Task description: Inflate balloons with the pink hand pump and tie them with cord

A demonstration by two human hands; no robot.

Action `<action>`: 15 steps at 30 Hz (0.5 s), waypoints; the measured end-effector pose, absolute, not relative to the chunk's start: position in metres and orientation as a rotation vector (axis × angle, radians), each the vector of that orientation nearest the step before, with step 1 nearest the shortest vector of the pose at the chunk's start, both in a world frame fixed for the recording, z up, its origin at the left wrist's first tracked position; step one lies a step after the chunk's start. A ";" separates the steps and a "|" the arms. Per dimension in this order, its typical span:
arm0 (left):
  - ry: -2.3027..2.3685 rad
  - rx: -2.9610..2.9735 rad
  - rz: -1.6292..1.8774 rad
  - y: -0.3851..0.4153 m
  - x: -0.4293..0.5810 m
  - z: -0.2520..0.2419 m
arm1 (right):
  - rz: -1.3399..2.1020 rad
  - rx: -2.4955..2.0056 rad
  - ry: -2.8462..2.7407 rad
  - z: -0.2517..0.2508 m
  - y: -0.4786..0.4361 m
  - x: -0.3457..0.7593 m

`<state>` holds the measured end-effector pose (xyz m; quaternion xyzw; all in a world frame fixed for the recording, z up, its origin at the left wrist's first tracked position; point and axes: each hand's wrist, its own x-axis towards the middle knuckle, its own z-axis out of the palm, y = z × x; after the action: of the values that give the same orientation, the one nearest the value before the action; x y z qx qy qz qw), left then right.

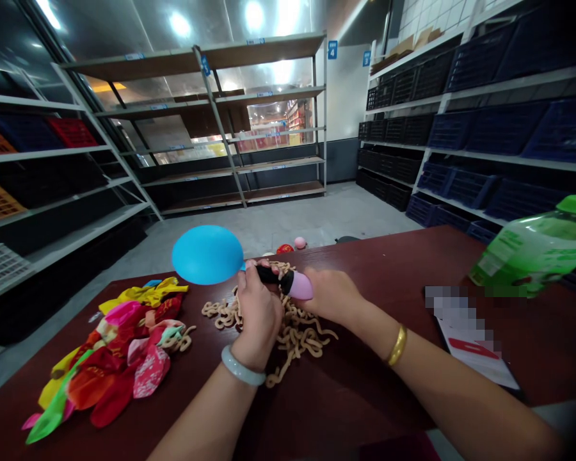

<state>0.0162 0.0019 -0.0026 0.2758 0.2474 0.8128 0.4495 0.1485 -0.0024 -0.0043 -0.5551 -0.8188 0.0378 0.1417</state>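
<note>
A blue balloon (208,255), swollen with air, sticks out to the left over the table. Its neck meets the dark end of a small black and lilac hand pump (301,286). The fingers of my left hand (258,301) are closed round the balloon's neck at this joint. My right hand (333,291) is curled at the lilac end of the pump; its fingertips are mostly hidden. Beneath both hands lies a tangled heap of tan stringy pieces (303,339), with my left hand covering part of it.
Limp balloons in many colours (120,352) are piled on the left of the dark red table (365,397). To the right lie a phone (475,346) and a tilted green bottle (537,246). Shelves with crates (489,134) stand beyond. Small round things (300,242) show past the far edge.
</note>
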 end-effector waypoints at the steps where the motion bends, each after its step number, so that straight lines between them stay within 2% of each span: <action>1: 0.604 0.688 2.012 0.004 0.012 -0.001 | 0.125 -1.608 -2.360 -0.004 -0.002 0.148; 10: 0.661 0.625 2.254 0.032 -0.077 0.022 | 0.100 -1.585 -2.437 -0.009 0.010 0.157; 15: 0.663 0.584 2.267 0.034 -0.079 0.020 | 0.053 -1.559 -2.444 -0.013 0.011 0.163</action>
<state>-0.0787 0.0344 0.0202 0.2253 0.2556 0.8738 0.3469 0.1632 0.0107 -0.0126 -0.5339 -0.8367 0.0181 0.1209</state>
